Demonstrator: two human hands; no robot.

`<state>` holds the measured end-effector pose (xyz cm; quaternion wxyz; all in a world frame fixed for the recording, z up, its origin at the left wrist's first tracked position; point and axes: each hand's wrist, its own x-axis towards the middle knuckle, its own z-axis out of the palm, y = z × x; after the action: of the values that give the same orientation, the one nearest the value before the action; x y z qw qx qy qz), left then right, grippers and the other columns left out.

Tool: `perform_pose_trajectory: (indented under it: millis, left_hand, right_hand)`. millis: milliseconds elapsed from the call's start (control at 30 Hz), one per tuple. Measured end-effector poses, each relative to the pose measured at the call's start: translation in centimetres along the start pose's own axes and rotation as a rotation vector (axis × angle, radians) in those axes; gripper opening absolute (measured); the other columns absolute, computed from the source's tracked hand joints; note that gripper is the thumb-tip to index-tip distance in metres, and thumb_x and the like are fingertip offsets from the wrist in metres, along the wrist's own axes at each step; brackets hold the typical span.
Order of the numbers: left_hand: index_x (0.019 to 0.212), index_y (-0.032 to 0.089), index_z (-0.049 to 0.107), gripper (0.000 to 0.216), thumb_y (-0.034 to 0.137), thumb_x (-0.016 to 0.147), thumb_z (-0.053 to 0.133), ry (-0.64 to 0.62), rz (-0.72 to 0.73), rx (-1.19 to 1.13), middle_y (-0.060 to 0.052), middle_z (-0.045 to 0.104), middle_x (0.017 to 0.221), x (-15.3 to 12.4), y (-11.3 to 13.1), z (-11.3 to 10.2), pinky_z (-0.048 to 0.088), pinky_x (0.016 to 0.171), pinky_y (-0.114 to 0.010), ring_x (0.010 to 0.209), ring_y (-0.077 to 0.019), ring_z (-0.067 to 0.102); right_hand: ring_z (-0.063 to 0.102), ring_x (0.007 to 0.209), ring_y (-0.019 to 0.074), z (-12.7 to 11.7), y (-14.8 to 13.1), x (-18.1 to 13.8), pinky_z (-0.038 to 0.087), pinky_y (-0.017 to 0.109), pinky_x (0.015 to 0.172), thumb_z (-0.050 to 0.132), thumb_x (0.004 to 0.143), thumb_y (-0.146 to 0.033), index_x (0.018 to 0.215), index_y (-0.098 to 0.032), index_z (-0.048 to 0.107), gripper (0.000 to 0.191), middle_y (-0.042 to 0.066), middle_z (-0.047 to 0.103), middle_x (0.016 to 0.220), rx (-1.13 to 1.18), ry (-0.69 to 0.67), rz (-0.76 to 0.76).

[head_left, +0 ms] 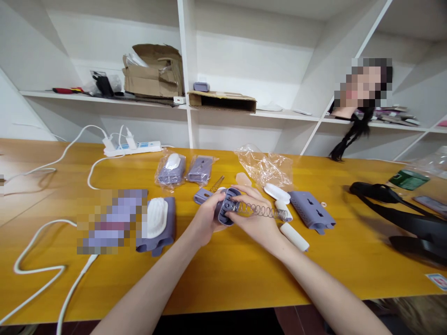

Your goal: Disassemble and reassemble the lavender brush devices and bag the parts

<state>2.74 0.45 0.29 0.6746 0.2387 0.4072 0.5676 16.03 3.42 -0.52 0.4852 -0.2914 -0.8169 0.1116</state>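
Observation:
My left hand (206, 217) is closed round a purple plastic housing (225, 211), holding it just above the yellow table (223, 279). My right hand (254, 215) pinches a long metal coil spring (260, 211) whose near end sits at the housing's opening; the spring stretches out to the right. A small purple piece (201, 195) lies just behind my left hand. White oval and cylinder parts (295, 236) and a purple shell (311, 211) lie to the right of my right hand.
Two bagged purple parts (171, 171) and a crumpled clear bag (265, 168) lie farther back. A purple and white assembled unit (158, 222) is at left, with white cables and a power strip (132, 148). A black tool (405, 216) lies at right. Shelves hold cardboard boxes.

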Motion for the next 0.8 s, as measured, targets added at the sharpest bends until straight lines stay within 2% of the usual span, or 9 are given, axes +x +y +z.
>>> perform_pose_trajectory:
  millis: [100, 300, 500, 700, 800]
  left_hand:
    - [0.080, 0.018, 0.059, 0.009, 0.021, 0.079, 0.051, -0.011, 0.040, -0.056, 0.002, 0.059, 0.067, -0.10, 0.13, 0.16, 0.039, 0.051, -0.019, 0.054, -0.0093, 0.052]
    - [0.080, 0.018, 0.059, 0.011, 0.020, 0.082, 0.048, -0.010, 0.036, -0.064, 0.002, 0.059, 0.069, -0.46, 0.37, 0.36, 0.039, 0.050, -0.019, 0.056, -0.0094, 0.051]
    - [0.082, 0.019, 0.059, 0.010, 0.021, 0.080, 0.049, -0.022, 0.069, -0.031, 0.003, 0.055, 0.067, -0.36, 0.22, 0.31, 0.038, 0.051, -0.019, 0.057, -0.0099, 0.049]
    - [0.091, 0.021, 0.064, 0.019, 0.021, 0.077, 0.050, -0.064, 0.177, 0.013, 0.001, 0.061, 0.086, -0.28, -0.19, 0.19, 0.041, 0.061, -0.019, 0.076, -0.0126, 0.054]
    - [0.090, 0.021, 0.064, 0.018, 0.023, 0.077, 0.051, -0.057, 0.198, 0.015, 0.001, 0.061, 0.083, -0.38, -0.33, 0.24, 0.041, 0.061, -0.019, 0.074, -0.0125, 0.053]
  right_hand:
    - [0.059, 0.107, 0.0233, 0.16, -0.05, -0.26, 0.045, 0.045, 0.097, 0.069, 0.068, -0.018, 0.085, -0.024, 0.065, 0.018, 0.006, 0.064, 0.114, -0.033, 0.056, 0.005]
    - [0.061, 0.105, 0.0229, -0.10, -0.54, 0.12, 0.047, 0.046, 0.095, 0.069, 0.066, -0.016, 0.081, -0.024, 0.062, 0.018, 0.006, 0.065, 0.111, -0.011, 0.042, 0.019]
    - [0.058, 0.108, 0.0219, -0.16, -0.22, 0.16, 0.046, 0.044, 0.097, 0.066, 0.068, -0.014, 0.086, -0.025, 0.062, 0.022, 0.004, 0.064, 0.112, 0.013, 0.027, -0.072]
    - [0.052, 0.117, 0.0270, -0.24, 0.18, -0.10, 0.042, 0.045, 0.100, 0.063, 0.073, -0.017, 0.096, -0.025, 0.060, 0.025, 0.008, 0.060, 0.119, -0.054, 0.008, -0.182]
    - [0.052, 0.116, 0.0278, -0.10, 0.09, -0.09, 0.042, 0.047, 0.100, 0.064, 0.071, -0.016, 0.094, -0.024, 0.060, 0.024, 0.008, 0.061, 0.117, -0.057, 0.048, -0.197]
